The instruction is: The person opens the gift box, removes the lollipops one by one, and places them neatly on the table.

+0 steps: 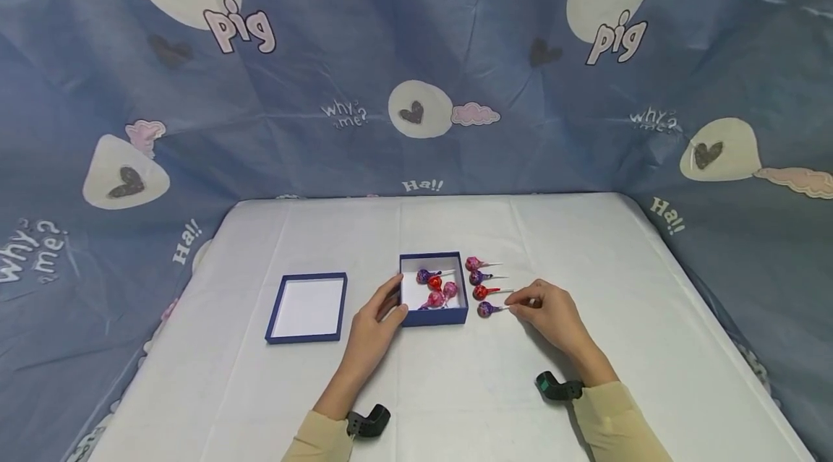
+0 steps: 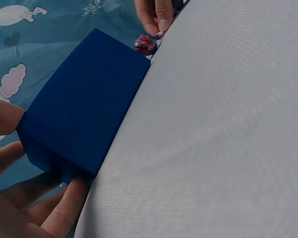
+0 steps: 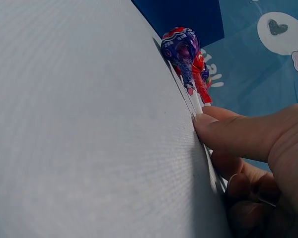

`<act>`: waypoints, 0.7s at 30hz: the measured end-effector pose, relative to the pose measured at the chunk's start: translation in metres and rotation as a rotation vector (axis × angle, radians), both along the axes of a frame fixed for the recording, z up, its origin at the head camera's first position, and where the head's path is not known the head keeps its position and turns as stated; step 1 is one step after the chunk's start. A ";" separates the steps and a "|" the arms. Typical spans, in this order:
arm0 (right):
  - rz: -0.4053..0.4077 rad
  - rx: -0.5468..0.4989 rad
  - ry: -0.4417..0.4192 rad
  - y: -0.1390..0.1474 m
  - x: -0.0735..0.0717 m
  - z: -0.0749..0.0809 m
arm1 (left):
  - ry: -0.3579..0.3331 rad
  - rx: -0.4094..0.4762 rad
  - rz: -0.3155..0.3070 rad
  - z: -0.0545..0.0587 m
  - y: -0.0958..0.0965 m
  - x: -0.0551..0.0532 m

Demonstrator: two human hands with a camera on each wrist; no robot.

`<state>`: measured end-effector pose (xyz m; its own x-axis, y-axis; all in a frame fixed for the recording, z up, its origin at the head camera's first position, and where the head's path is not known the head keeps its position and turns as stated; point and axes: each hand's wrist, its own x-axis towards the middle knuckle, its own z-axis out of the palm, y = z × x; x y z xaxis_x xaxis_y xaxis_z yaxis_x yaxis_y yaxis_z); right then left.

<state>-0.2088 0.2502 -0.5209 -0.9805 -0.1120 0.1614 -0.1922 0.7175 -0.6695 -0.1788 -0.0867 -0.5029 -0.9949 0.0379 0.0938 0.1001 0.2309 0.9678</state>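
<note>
A blue open-topped box (image 1: 434,317) with a white inside holds several wrapped lollipops (image 1: 434,283), red, pink and purple. My left hand (image 1: 377,322) rests against the box's left wall, thumb by the near left corner; in the left wrist view its fingers (image 2: 69,208) touch the side low down. To the right of the box, lollipops lie in a column: pink (image 1: 473,264), purple (image 1: 477,277) and red (image 1: 481,292), sticks to the right. Nearest is another purple lollipop (image 3: 181,49), whose white stick my right hand (image 1: 545,310) pinches between thumb and fingertip, low at the cloth.
The box's matching blue lid (image 1: 306,338) lies to the left, white inside up. A white cloth (image 1: 247,390) covers the table, and a blue printed curtain (image 1: 364,158) hangs along its back and sides. Each wrist wears a black band (image 1: 558,387).
</note>
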 end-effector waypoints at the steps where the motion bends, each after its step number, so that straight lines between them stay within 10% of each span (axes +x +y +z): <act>1: 0.000 -0.002 -0.002 0.000 0.000 0.000 | 0.004 -0.006 0.003 -0.001 0.000 0.000; 21: -0.008 -0.016 -0.025 0.000 0.000 0.001 | 0.018 -0.052 -0.013 -0.008 -0.005 -0.001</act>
<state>-0.2087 0.2503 -0.5197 -0.9851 -0.1016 0.1384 -0.1694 0.7080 -0.6857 -0.1798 -0.0914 -0.5109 -0.9924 0.0560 0.1092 0.1206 0.2799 0.9524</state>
